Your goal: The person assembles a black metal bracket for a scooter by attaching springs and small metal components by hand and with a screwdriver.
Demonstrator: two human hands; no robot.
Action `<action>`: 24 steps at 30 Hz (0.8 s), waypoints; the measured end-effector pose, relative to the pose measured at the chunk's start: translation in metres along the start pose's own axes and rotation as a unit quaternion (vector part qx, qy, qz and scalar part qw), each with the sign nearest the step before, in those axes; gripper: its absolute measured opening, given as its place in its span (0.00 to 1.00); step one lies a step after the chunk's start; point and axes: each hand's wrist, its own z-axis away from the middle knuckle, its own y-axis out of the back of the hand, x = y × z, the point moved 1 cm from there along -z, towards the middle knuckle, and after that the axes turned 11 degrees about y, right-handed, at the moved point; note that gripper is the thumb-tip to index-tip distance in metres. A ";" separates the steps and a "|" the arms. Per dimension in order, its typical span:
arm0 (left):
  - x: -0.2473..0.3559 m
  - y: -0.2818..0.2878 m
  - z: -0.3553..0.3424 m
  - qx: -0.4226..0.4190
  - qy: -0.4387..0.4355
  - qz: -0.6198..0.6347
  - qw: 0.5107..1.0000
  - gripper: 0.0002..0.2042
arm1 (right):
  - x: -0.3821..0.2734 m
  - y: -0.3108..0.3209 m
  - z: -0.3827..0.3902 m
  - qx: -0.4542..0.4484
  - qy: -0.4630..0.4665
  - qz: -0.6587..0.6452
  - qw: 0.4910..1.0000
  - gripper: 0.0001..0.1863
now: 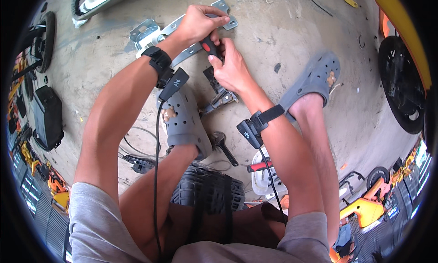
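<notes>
My right hand point(232, 68) is closed round a black-and-red tool handle point(209, 45), whose working end is hidden. Just beyond it, my left hand point(200, 25) bends over a shiny metal bracket point(223, 8) with its fingers drawn together. The left fingers reach the top of the handle; what they pinch is hidden. Flat on the concrete, the bracket extends to the left beneath my left wrist, with a folded metal piece point(145, 31) at that end. Nearer to me than my right hand lies a metal mechanism with a spring point(219, 98).
An adjustable wrench point(223, 148) lies between my feet, in grey clogs point(183, 121). Behind it are a white tray point(261, 183) with a red-handled tool point(259, 166) and a black ribbed object point(207, 185). A black case point(47, 117) stands left; a black wheel point(401, 85) stands right.
</notes>
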 end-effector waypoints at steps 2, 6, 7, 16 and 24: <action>0.002 0.001 -0.003 0.000 -0.011 0.004 1.000 0.12 | -0.002 -0.001 0.001 -0.002 0.012 0.038 0.999 0.27; -0.001 0.002 0.006 0.035 -0.020 -0.013 0.999 0.11 | -0.024 -0.018 -0.005 0.028 -0.016 0.113 0.993 0.30; 0.001 0.002 0.009 0.045 -0.023 -0.021 0.998 0.12 | -0.019 -0.022 -0.007 0.066 0.011 0.127 0.990 0.30; 0.033 0.000 0.063 0.051 -0.058 -0.005 0.997 0.09 | -0.014 -0.027 0.001 0.219 0.139 0.060 0.964 0.19; 0.031 0.015 0.045 0.116 -0.181 -0.050 0.975 0.09 | -0.010 -0.038 -0.011 0.213 0.187 0.013 0.959 0.19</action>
